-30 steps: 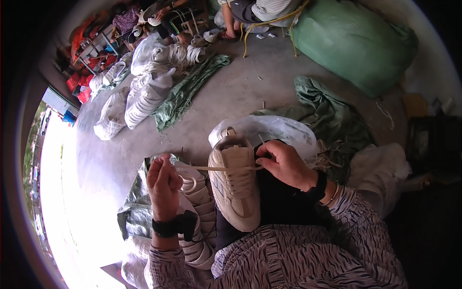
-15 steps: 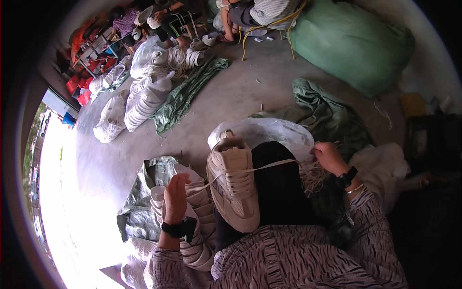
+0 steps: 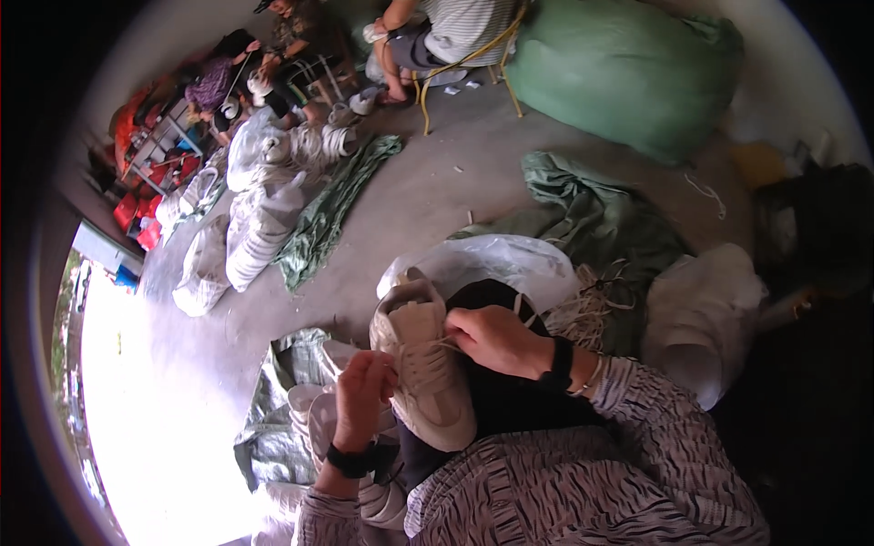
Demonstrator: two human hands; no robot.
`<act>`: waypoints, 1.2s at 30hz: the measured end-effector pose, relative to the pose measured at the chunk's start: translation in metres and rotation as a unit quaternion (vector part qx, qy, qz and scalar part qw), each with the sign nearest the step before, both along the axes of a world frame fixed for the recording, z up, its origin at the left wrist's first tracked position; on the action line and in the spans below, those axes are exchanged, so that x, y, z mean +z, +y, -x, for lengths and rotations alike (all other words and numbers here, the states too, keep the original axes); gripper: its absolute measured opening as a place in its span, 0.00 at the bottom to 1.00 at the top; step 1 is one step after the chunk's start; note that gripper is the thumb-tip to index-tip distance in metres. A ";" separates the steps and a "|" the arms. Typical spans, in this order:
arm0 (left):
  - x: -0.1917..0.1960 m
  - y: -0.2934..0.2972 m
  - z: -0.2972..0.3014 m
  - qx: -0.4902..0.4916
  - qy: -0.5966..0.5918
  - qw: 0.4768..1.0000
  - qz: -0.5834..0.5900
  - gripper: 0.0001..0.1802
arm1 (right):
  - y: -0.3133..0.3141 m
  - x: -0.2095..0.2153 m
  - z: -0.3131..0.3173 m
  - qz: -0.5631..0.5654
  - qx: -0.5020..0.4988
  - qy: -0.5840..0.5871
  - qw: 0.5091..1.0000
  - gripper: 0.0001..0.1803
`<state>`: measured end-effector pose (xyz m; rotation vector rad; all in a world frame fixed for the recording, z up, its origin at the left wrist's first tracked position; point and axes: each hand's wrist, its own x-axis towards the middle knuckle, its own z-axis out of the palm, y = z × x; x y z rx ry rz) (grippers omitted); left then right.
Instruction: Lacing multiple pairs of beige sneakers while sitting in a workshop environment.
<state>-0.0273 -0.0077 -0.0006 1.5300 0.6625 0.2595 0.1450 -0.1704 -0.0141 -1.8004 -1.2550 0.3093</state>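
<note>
A beige lace-up sneaker rests on my dark-clothed lap, its toe pointing toward me. At the right side of its tongue, my right hand is closed in a pinch on a pale shoelace. On the other side, my left hand sits close against the upper with its fingers pinched together; the lace end there is mostly hidden by the fingers. Lower lacing runs crosswise through the eyelets. Both wrists wear dark bands.
Stacked shoes lie by a green woven sack at my left. A clear plastic bag, loose laces and a white bag are ahead and right. Farther back are a big green sack and seated people.
My right hand has come in from far right to the sneaker, and the lace that was stretched out is drawn in. My left hand has moved right, nearer the shoe. The view has shifted slightly.
</note>
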 end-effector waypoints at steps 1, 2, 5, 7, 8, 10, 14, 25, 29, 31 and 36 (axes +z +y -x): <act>0.000 -0.003 0.002 -0.001 0.037 0.999 -0.023 0.10 | -0.003 0.002 0.003 -0.001 0.007 0.004 1.000 0.04; 0.001 -0.002 0.005 0.005 0.041 0.999 -0.026 0.10 | -0.005 0.005 0.005 0.014 0.007 0.002 1.000 0.04; 0.004 -0.001 0.006 -0.028 0.022 0.985 -0.172 0.12 | -0.008 0.003 0.006 0.012 0.015 0.013 1.000 0.06; 0.009 -0.003 0.000 0.036 -0.020 0.980 -0.196 0.09 | -0.009 0.004 0.004 0.046 0.003 0.008 0.999 0.06; 0.012 -0.002 -0.001 0.034 -0.021 0.980 -0.195 0.09 | -0.009 0.004 0.004 0.047 0.002 0.008 0.999 0.06; 0.015 0.000 -0.003 0.001 0.002 0.988 -0.156 0.07 | -0.008 0.003 0.003 0.057 -0.037 -0.051 0.996 0.05; 0.007 0.005 0.001 -0.006 0.006 0.985 -0.174 0.08 | 0.001 0.006 0.002 0.058 -0.057 -0.108 0.991 0.04; -0.007 0.009 0.005 -0.006 -0.011 0.994 -0.111 0.09 | 0.012 -0.005 -0.008 0.033 -0.036 -0.082 0.995 0.04; 0.003 0.010 0.003 0.002 0.001 0.992 -0.126 0.09 | 0.014 -0.001 -0.008 0.052 -0.021 -0.100 0.993 0.04; 0.001 0.012 0.006 -0.012 0.026 0.992 -0.121 0.09 | 0.017 0.000 -0.008 0.058 -0.002 -0.103 0.993 0.04; -0.008 0.013 0.003 0.008 -0.012 0.998 -0.057 0.11 | 0.016 0.009 -0.010 0.071 0.077 -0.131 0.986 0.02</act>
